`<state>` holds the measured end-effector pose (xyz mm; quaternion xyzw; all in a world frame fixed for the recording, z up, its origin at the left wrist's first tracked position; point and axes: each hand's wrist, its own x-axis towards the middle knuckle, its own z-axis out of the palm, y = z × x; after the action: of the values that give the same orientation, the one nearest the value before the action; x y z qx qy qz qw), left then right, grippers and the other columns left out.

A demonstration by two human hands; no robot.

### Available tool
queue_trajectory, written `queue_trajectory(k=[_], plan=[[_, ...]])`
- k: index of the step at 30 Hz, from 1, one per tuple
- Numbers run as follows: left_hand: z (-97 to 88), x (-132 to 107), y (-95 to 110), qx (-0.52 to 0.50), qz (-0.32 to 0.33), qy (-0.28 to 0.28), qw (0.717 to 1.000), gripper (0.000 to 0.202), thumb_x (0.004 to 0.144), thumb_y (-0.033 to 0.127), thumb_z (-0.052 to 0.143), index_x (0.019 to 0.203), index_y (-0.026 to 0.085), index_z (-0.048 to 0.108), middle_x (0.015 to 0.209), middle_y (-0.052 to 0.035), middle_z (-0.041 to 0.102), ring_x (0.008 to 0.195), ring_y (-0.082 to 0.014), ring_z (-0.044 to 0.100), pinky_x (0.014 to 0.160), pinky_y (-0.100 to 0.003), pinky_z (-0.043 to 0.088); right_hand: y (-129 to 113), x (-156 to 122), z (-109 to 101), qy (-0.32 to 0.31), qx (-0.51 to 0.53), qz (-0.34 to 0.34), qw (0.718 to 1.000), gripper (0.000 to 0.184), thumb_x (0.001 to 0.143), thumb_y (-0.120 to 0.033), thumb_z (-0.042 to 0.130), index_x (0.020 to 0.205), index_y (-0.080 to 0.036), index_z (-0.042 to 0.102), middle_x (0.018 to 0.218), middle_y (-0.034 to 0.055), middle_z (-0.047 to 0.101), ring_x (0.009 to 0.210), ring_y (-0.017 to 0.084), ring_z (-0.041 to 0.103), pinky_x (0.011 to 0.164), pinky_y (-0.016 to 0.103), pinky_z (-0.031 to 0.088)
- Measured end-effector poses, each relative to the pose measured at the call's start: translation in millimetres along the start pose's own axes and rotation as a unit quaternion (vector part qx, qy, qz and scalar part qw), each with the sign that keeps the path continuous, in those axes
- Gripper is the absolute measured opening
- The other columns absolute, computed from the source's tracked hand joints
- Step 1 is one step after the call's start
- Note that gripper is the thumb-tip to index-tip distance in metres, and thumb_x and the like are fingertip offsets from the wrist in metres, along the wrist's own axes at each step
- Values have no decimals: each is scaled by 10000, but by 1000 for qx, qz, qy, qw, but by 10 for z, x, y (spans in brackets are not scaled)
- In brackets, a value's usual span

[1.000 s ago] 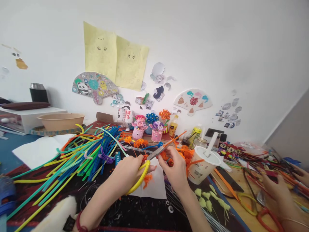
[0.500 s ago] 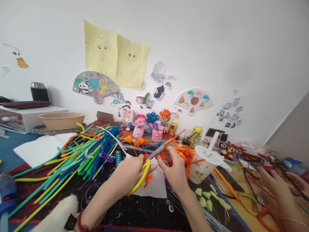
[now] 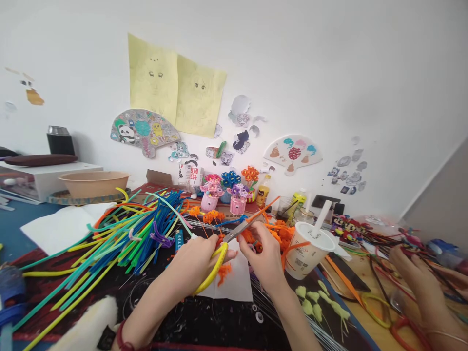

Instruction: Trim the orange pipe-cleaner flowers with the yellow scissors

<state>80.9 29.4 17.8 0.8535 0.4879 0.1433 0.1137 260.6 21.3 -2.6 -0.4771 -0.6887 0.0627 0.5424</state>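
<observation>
My left hand [image 3: 195, 258] is closed around the yellow handles of a pair of scissors [image 3: 211, 279]. The metal blades point up and to the right, close to an orange pipe cleaner [image 3: 266, 208]. My right hand [image 3: 263, 256] pinches this pipe cleaner near the blades; the pinch point is partly hidden behind the fingers. Orange scraps of fuzz [image 3: 224, 274] lie on a white paper [image 3: 237, 285] below the hands. Behind the right hand sits a heap of orange pipe-cleaner flowers [image 3: 283, 233].
A bundle of coloured pipe cleaners [image 3: 146, 239] spreads across the left. A lidded cup with a straw [image 3: 307, 256] stands right of my right hand. Potted pipe-cleaner flowers [image 3: 210, 195] line the wall. Another person's hands [image 3: 417, 278] are at the far right, near red-and-yellow-handled scissors [image 3: 405, 329].
Almost nothing differs. Both hands keep the scissors and the pipe cleaner in nearly the same place; the other person's hand has shifted slightly.
</observation>
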Motion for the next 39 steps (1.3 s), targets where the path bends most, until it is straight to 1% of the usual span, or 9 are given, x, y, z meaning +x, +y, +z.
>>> queue_trajectory(k=[5,12,15,20,23,28,31,34,39], plan=[[11,-1,-14,3,-4,2,1000,561,921,636,136,844,214,499,759,-89,658,717,-290,650,600,-330,398,5,8,21,-17,-1,-13,1000,146,811,-149,581,943,-208,602,905,22,643,866,193,611,773,278,467],[11,15,-2,2,-6,8,1000,588,927,621,116,826,216,530,780,-93,652,745,-280,639,623,-332,412,-8,10,9,-9,-10,-22,1000,140,815,-143,569,938,-206,597,901,24,634,863,197,600,775,281,455],[22,20,-15,2,-7,10,1000,593,927,621,122,840,212,542,788,-101,658,750,-285,643,625,-336,419,-9,9,3,-8,-17,-24,1000,119,819,-140,563,915,-206,585,882,18,615,843,187,587,759,273,449],[13,31,-18,11,-2,8,1000,582,930,614,137,899,197,540,785,-114,670,746,-299,655,622,-344,423,-8,6,8,-19,-46,-36,998,71,814,-148,566,843,-209,544,829,3,565,764,170,559,688,253,433],[5,32,-8,14,-10,8,1000,582,930,614,137,884,199,543,778,-117,670,740,-299,655,621,-344,426,-13,6,14,-21,-44,-40,998,72,814,-141,560,835,-208,543,823,3,564,768,168,561,698,249,432],[1,50,-6,10,-13,5,1000,583,924,620,156,867,208,565,832,-117,678,810,-289,658,681,-340,448,-20,13,9,-21,-48,-33,998,83,809,-138,552,851,-207,566,845,15,586,787,179,578,705,257,444],[-1,56,-12,12,-17,2,1000,583,915,632,171,863,209,569,819,-116,676,794,-296,658,665,-343,448,-34,15,1,-16,-49,-28,998,85,801,-150,561,860,-210,573,851,19,597,799,186,586,698,259,452],[-4,44,-9,16,-22,-1,1000,560,912,627,203,859,207,570,813,-119,677,778,-300,664,649,-342,448,-48,7,-2,-1,-51,-18,999,77,792,-171,579,857,-213,575,817,14,594,766,188,584,669,261,454],[-36,9,29,31,-14,-5,999,478,930,561,257,890,201,569,831,-120,689,792,-298,673,665,-345,459,-40,-4,6,2,-49,-6,999,48,816,-187,566,854,-210,583,805,10,598,727,179,573,656,265,443]])
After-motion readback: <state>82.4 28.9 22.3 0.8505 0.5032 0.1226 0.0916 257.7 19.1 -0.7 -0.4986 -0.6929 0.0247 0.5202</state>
